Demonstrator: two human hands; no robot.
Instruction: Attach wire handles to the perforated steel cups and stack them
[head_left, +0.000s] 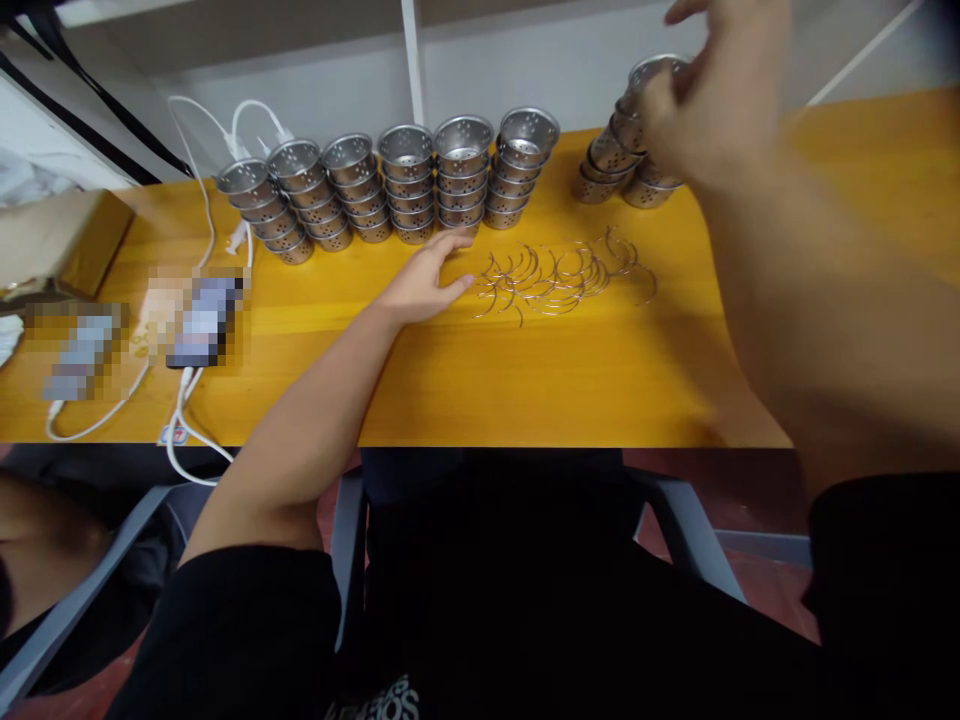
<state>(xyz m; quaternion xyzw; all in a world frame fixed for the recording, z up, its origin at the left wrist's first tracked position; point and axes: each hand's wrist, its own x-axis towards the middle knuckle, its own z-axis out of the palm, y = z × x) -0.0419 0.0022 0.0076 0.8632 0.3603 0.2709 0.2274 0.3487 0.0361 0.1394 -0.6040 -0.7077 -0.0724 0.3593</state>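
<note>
Several stacks of perforated metal cups (407, 180) stand in a row at the back of the yellow table. My left hand (429, 280) rests near the front of this row, thumb and fingers apart, holding nothing. Just right of it lies a loose pile of thin curved metal wires (566, 278). At the back right, my right hand (709, 105) is raised over two more cup stacks (611, 155), its thumb and a finger beside the top cup. It is blurred, and whether it grips the cup cannot be made out.
Left on the table (300, 400) lie two phones, one dark (204, 322) and one light (84, 355), with white cables. A cardboard box (67, 240) sits at the far left, near another person's leg (52, 540). Behind the cups is a grey shelf panel (337, 85).
</note>
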